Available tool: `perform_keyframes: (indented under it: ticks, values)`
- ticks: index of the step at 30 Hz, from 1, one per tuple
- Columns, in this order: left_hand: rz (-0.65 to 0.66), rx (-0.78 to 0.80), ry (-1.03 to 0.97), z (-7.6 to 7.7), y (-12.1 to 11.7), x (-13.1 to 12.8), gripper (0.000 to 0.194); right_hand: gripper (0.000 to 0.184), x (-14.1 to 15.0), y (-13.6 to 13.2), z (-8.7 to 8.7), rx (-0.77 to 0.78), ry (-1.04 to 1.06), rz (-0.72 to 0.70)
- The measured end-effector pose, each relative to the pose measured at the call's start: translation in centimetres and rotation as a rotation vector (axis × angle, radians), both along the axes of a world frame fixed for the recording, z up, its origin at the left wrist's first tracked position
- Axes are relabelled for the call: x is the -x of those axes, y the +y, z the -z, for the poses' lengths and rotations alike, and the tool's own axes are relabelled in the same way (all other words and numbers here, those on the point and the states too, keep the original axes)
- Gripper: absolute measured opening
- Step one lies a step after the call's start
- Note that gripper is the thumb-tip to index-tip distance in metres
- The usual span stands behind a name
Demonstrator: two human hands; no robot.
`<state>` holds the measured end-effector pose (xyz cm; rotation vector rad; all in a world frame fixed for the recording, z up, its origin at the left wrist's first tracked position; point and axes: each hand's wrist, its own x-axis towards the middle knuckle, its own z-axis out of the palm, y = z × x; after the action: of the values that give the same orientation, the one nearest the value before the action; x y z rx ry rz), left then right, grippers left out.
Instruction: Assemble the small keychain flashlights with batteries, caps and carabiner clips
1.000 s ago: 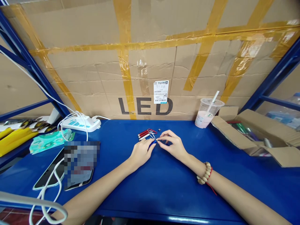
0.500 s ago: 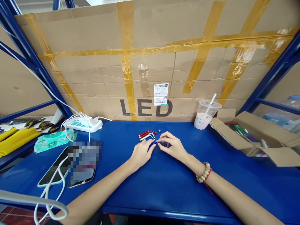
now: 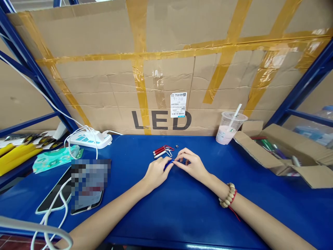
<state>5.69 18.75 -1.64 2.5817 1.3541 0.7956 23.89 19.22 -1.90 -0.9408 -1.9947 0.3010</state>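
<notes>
My left hand pinches a small blue keychain flashlight over the blue table. My right hand meets it at the flashlight's right end, fingertips pinched on that end; what they pinch is too small to name. A beaded bracelet sits on my right wrist. Just beyond the hands lie two red keychain flashlights with a metal clip, and a tiny dark part to their right.
A plastic cup with a straw stands at the back right beside an open cardboard box of small items. At the left are a white power strip, cables, a tissue pack and two phones. A taped cardboard wall marked LED closes the back.
Both hands stay pinched together on the blue flashlight, with only slight finger shifts. The head camera moved a little.
</notes>
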Motion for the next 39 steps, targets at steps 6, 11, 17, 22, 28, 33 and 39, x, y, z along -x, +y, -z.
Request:
perform_keyframes:
  ticks: [6, 11, 17, 22, 28, 33, 39]
  values:
    - [-0.026, 0.042, -0.087, -0.1, 0.3, 0.0, 0.02, 0.021, 0.3, -0.4, -0.7, 0.034, -0.1, 0.179]
    - [-0.087, 0.111, -0.158, -0.4, 0.4, 0.0, 0.021, 0.028, 0.0, -0.2, -0.5, 0.094, -0.315, 0.402]
    - [-0.089, 0.263, -0.159, -1.1, 0.3, 0.0, 0.024, 0.05, -0.2, 0.0, -0.1, 0.221, -0.591, 0.638]
    - [-0.097, 0.275, -0.183, -1.1, 0.3, 0.0, 0.023, 0.054, -0.6, -0.6, -1.6, 0.345, -0.669, 0.655]
    - [-0.115, 0.269, -0.164, -1.0, 0.1, -0.1, 0.024, 0.051, -0.9, -0.5, -1.6, 0.195, -0.662, 0.475]
    - [-0.076, 0.191, -0.147, -0.6, 0.0, -0.2, 0.024, 0.059, -1.1, 0.6, -0.9, 0.242, -0.632, 0.423]
    - [-0.063, 0.146, -0.113, -0.4, -0.2, -0.1, 0.023, 0.048, -0.7, 3.5, -1.8, 0.329, -0.643, 0.451]
